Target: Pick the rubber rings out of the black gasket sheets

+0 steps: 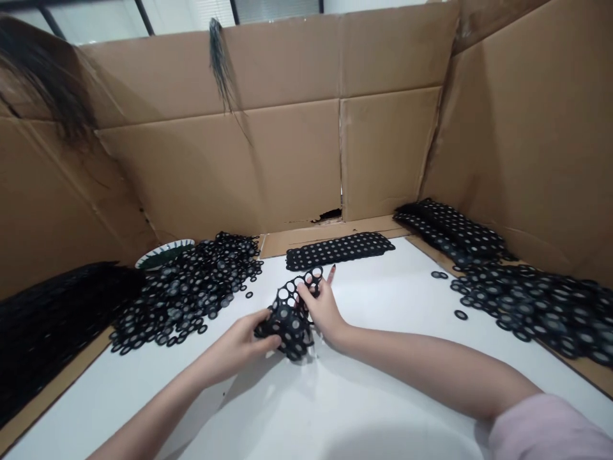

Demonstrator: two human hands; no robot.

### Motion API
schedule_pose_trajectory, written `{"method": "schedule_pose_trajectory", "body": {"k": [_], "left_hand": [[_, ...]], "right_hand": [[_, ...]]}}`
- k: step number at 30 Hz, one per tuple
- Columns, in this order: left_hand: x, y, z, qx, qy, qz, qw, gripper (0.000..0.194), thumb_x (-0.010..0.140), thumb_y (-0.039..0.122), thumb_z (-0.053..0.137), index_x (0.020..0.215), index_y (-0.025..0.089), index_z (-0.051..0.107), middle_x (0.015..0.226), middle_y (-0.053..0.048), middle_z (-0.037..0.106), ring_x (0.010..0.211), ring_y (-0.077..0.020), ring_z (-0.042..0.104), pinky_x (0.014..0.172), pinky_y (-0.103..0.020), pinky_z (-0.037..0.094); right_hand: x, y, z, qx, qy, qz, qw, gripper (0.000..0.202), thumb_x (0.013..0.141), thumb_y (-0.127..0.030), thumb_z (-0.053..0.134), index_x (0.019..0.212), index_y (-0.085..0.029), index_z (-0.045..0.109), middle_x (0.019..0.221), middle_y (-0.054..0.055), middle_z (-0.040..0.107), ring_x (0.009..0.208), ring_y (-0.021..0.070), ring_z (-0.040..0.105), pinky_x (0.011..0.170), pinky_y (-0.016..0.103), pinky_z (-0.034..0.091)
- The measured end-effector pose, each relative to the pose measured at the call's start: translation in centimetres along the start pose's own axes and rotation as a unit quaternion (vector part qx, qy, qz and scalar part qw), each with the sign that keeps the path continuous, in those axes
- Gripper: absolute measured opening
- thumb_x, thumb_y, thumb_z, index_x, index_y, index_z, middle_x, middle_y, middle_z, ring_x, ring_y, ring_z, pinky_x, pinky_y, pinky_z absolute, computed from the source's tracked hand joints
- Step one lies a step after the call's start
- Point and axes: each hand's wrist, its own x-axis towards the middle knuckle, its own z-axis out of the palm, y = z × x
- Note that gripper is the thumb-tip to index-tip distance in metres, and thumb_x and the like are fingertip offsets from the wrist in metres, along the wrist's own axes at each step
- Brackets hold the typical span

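A black mesh of joined rings (288, 322) hangs bunched between my two hands above the white table. My left hand (253, 338) grips the bunched lower left part, thumb in front. With fingers pinched, my right hand (323, 310) holds the upper right edge, where a strip of open rings stands up. Just behind my hands lies a flat rectangular ring mesh (340, 250). Loose black rings (191, 291) are heaped to the left, and more rings (536, 300) are piled to the right.
Cardboard walls (278, 166) enclose the white table (306, 415). Stacked ring meshes (454, 230) lie at the back right. A dark pile (57, 319) fills the far left, near a striped-rim dish (165, 252). Dark strands (220, 61) hang over the back wall.
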Motion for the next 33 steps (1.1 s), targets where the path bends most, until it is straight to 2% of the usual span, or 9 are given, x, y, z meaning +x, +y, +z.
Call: {"method": "schedule_pose_trajectory", "body": {"k": [4, 9, 12, 14, 19, 23, 26, 29, 33], "left_hand": [[-0.2, -1.3, -4.1, -0.006, -0.036, -0.052, 0.998, 0.041, 0.072, 0.041, 0.050, 0.108, 0.022, 0.049, 0.104, -0.002, 0.060, 0.091, -0.0190, 0.055, 0.076, -0.026, 0.044], [-0.6, -0.4, -7.4, 0.052, -0.098, -0.015, 0.994, 0.027, 0.075, 0.041, 0.045, 0.093, 0.025, 0.057, 0.089, 0.002, 0.064, 0.082, -0.0180, 0.057, 0.072, -0.024, 0.042], [-0.2, 0.8, -6.5, 0.086, -0.155, 0.013, 0.984, 0.026, 0.078, 0.039, 0.041, 0.091, 0.025, 0.058, 0.081, 0.001, 0.064, 0.075, -0.0170, 0.057, 0.064, -0.023, 0.041], [0.4, 1.5, -5.4, 0.101, -0.184, 0.039, 0.977, 0.025, 0.081, 0.035, 0.037, 0.091, 0.026, 0.058, 0.074, 0.001, 0.063, 0.068, -0.0157, 0.057, 0.059, -0.023, 0.039], [1.7, 2.1, -3.1, 0.173, -0.180, 0.110, 0.962, 0.025, 0.083, 0.031, 0.035, 0.095, 0.026, 0.056, 0.064, -0.001, 0.059, 0.060, -0.0171, 0.055, 0.052, -0.024, 0.034], [2.8, 1.6, -1.8, 0.266, -0.109, 0.125, 0.949, 0.022, 0.083, 0.026, 0.034, 0.093, 0.025, 0.053, 0.067, -0.003, 0.059, 0.062, -0.0197, 0.055, 0.053, -0.026, 0.034], [3.4, 1.2, -1.2, 0.306, -0.025, 0.147, 0.940, 0.016, 0.081, 0.023, 0.037, 0.086, 0.020, 0.052, 0.080, -0.006, 0.058, 0.072, -0.0210, 0.054, 0.064, -0.030, 0.038], [3.3, 1.2, -0.5, 0.253, 0.076, 0.140, 0.954, 0.017, 0.083, 0.025, 0.036, 0.086, 0.017, 0.050, 0.089, -0.009, 0.055, 0.082, -0.0210, 0.051, 0.073, -0.032, 0.037], [2.1, 1.6, 0.8, 0.096, 0.020, 0.061, 0.993, 0.021, 0.079, 0.039, 0.044, 0.080, 0.019, 0.048, 0.075, -0.002, 0.056, 0.069, -0.0164, 0.052, 0.061, -0.026, 0.039]], "right_hand": [[-0.6, -2.2, 0.3, 0.002, -0.025, 0.012, 1.000, 0.027, 0.070, -0.040, 0.057, 0.076, -0.019, 0.040, 0.061, -0.003, 0.051, 0.054, 0.0125, 0.053, 0.052, 0.025, 0.043], [-2.6, -5.1, -3.0, -0.102, -0.236, 0.042, 0.965, 0.022, 0.072, -0.036, 0.056, 0.072, -0.016, 0.047, 0.066, 0.000, 0.056, 0.059, 0.0135, 0.055, 0.056, 0.025, 0.043], [-3.4, -6.5, -6.3, -0.257, -0.319, 0.057, 0.910, 0.019, 0.072, -0.033, 0.056, 0.073, -0.014, 0.055, 0.070, 0.002, 0.057, 0.066, 0.0148, 0.055, 0.061, 0.026, 0.042], [-3.4, -7.3, -7.7, -0.322, -0.292, 0.046, 0.900, 0.025, 0.071, -0.034, 0.057, 0.086, -0.014, 0.057, 0.086, 0.005, 0.059, 0.080, 0.0180, 0.055, 0.071, 0.030, 0.043], [-2.0, -8.0, -6.7, -0.415, -0.305, -0.058, 0.855, 0.071, 0.055, -0.041, 0.070, 0.117, -0.019, 0.045, 0.121, 0.011, 0.046, 0.112, 0.0247, 0.041, 0.092, 0.037, 0.033], [-0.9, -6.5, -4.1, -0.383, -0.430, 0.052, 0.816, 0.033, 0.058, -0.039, 0.066, 0.080, -0.015, 0.059, 0.071, 0.003, 0.063, 0.064, 0.0188, 0.059, 0.057, 0.028, 0.046], [-1.1, -4.8, -3.1, -0.255, -0.402, 0.149, 0.867, 0.017, 0.068, -0.033, 0.057, 0.068, -0.016, 0.054, 0.054, -0.002, 0.057, 0.041, 0.0098, 0.049, 0.038, 0.019, 0.039], [-1.8, -3.5, -3.0, -0.148, -0.309, 0.163, 0.925, 0.017, 0.067, -0.032, 0.059, 0.070, -0.016, 0.053, 0.053, -0.003, 0.054, 0.042, 0.0081, 0.046, 0.035, 0.017, 0.038], [-2.6, -2.6, -3.2, -0.081, -0.258, 0.158, 0.950, 0.021, 0.068, -0.034, 0.060, 0.068, -0.014, 0.055, 0.055, -0.004, 0.052, 0.042, 0.0064, 0.045, 0.037, 0.016, 0.038]]}}
